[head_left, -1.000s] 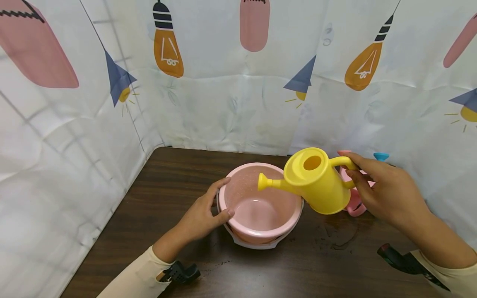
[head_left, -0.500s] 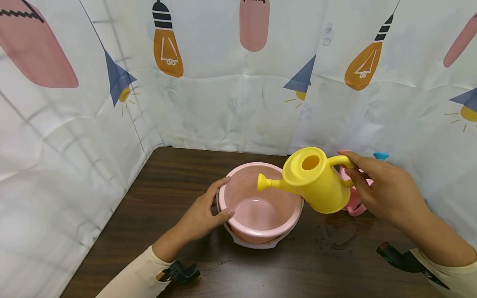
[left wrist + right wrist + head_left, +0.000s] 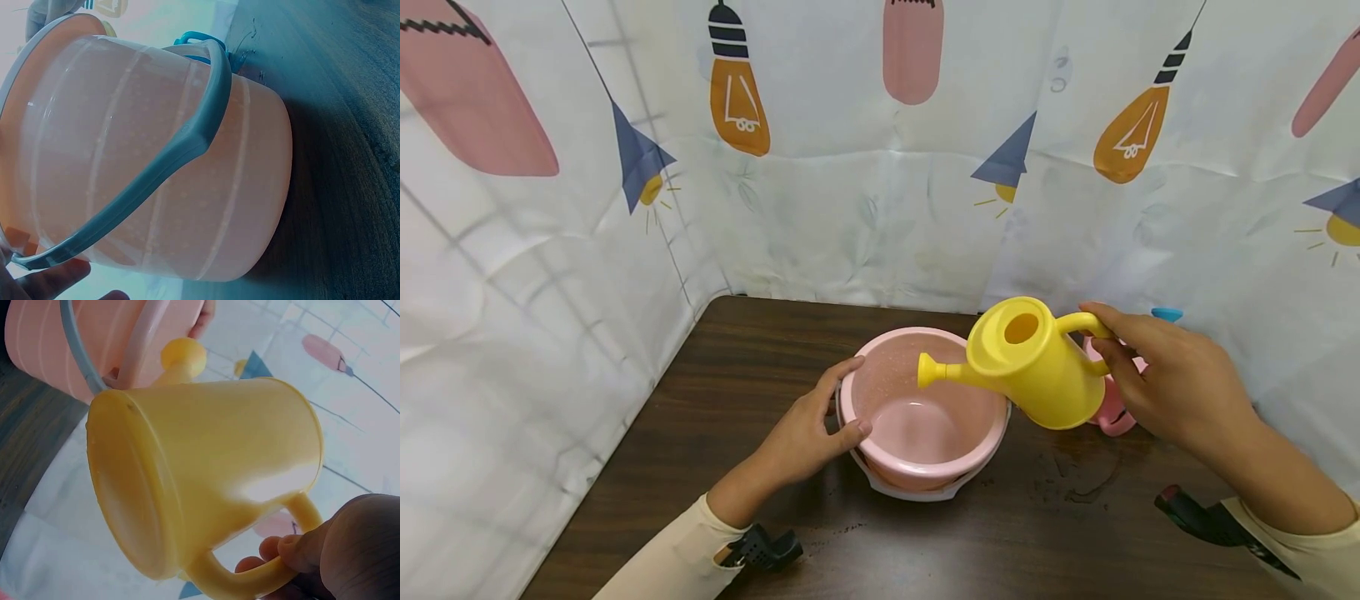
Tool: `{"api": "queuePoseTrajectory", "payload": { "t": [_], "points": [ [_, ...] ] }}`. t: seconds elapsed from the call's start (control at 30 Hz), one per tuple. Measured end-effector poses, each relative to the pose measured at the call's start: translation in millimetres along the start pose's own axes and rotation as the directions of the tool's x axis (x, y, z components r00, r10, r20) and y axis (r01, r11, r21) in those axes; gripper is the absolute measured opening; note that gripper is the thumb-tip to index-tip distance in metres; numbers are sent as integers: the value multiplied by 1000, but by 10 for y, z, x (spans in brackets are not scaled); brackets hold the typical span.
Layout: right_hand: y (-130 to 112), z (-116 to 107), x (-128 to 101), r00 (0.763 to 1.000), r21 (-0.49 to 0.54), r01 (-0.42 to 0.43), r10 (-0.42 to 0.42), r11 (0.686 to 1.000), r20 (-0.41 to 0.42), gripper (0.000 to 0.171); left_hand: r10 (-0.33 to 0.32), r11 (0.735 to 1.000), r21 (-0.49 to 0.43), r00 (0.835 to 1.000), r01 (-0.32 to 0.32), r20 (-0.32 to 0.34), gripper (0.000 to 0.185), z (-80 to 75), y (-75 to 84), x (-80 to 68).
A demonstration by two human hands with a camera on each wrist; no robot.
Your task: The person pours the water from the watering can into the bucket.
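Observation:
A pink bucket (image 3: 917, 472) stands upright on the table, its grey carrying handle (image 3: 169, 156) lowered against the side. My left hand (image 3: 805, 433) holds the bucket's left rim, thumb over the near side and fingers farther round. My right hand (image 3: 1187, 387) grips the handle of a yellow watering can (image 3: 1045, 383), raised at the bucket's right. The can tilts left, with its spout head (image 3: 930, 369) over the bucket's opening. In the right wrist view, the fingers (image 3: 269, 553) curl round the can's handle. No stream from the spout is visible.
Behind the right hand stand a pink object (image 3: 1115, 408) and a blue piece (image 3: 1167, 314), both partly hidden. Wet marks (image 3: 1090, 492) lie on the dark wooden table (image 3: 760, 358). A patterned white curtain (image 3: 850, 217) borders the table's back and left.
My right hand and the watering can have shifted very slightly left, the can tilting a touch more. The left hand and bucket have stayed still.

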State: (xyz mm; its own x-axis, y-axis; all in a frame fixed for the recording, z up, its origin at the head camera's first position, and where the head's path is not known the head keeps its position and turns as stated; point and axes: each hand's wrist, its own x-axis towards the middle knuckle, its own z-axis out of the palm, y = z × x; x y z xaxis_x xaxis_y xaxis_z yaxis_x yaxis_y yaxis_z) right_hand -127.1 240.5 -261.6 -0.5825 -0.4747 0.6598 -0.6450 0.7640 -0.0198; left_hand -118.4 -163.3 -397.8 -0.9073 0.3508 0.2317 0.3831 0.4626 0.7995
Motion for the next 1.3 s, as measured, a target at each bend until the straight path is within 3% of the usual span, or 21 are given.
{"api": "queuePoseTrajectory", "payload": {
  "t": [0.1, 0.2, 0.3, 0.4, 0.53, 0.63, 0.67, 0.97, 1.1, 1.2, 1.27, 1.3],
  "points": [
    [-6, -1, 0, 1000, -4, 2, -1, 1000, 2, 30, 0, 1000, 5, 1000, 0, 2, 78, 1, 2, -1],
    [-11, -2, -1, 1000, -4, -3, 3, 1000, 4, 37, -3, 1000, 6, 1000, 3, 4, 78, 2, 0, -2],
    [-9, -1, -7, 1000, -1, -2, 2, 1000, 0, 30, -7, 1000, 9, 1000, 7, 5, 78, 4, -3, -1],
    [-7, 3, -5, 1000, 2, -3, 3, 1000, 1, 44, -12, 1000, 11, 1000, 12, 3, 78, 6, -4, -4],
    [-20, 5, 11, 1000, -5, -13, 13, 1000, 13, 31, -10, 1000, 15, 1000, 10, 0, 78, 8, -3, -5],
    [-27, 3, 20, 1000, -10, -16, 16, 1000, 19, 53, -2, 1000, 10, 1000, 2, 0, 77, 9, -2, -2],
    [-25, 3, 20, 1000, -11, -15, 15, 1000, 19, 53, -1, 1000, 6, 1000, 1, 0, 77, 9, 0, -2],
    [-17, -1, 19, 1000, -10, -3, 4, 1000, 10, 49, -1, 1000, -3, 1000, 1, 0, 77, 5, -3, -5],
    [-17, -1, 20, 1000, -8, 2, -2, 1000, 9, 31, 3, 1000, -5, 1000, -3, -1, 77, 7, -7, -7],
    [-12, 2, 21, 1000, -8, 5, -5, 1000, 6, 48, 2, 1000, -9, 1000, -2, 1, 77, 8, -4, -7],
    [-11, 2, 19, 1000, -9, 5, -5, 1000, 3, 48, 1, 1000, -11, 1000, -1, 2, 77, 7, -3, -6],
    [-11, 2, 18, 1000, -11, 4, -4, 1000, 2, 40, 0, 1000, -11, 1000, 0, 2, 77, 7, -4, -5]
  ]
}}
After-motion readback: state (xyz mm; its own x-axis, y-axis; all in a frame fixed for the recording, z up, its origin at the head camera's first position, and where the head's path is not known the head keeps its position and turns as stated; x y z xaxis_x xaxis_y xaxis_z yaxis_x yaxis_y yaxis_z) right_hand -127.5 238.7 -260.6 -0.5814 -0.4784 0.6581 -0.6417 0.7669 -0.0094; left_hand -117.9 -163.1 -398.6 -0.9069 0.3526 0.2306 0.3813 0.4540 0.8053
